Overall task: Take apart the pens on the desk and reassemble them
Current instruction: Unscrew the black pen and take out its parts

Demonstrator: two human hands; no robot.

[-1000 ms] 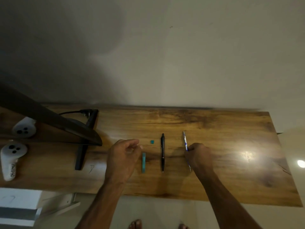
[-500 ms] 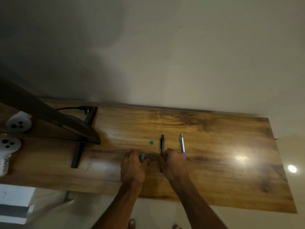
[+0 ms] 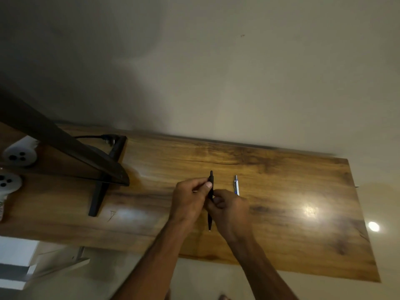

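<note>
- Glossy brown wooden desk (image 3: 281,191): the slim black plastic click pen (image 3: 211,177) is over its middle, between both hands.
- Left hand (image 3: 188,202) pinches the upper barrel, right hand (image 3: 231,211) curls round the middle.
- Pen's probably light, stiff and a bit slick. I'd grip either side of the joint, which the fingers hide.
- Silver-and-blue metal pen (image 3: 236,187) lies alongside, lower half covered.

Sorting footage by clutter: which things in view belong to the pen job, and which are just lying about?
Job: slim black pen, held by left hand and right hand; silver-and-blue pen.
Lying about: black flat monitor; white round controllers; black cable.
</note>
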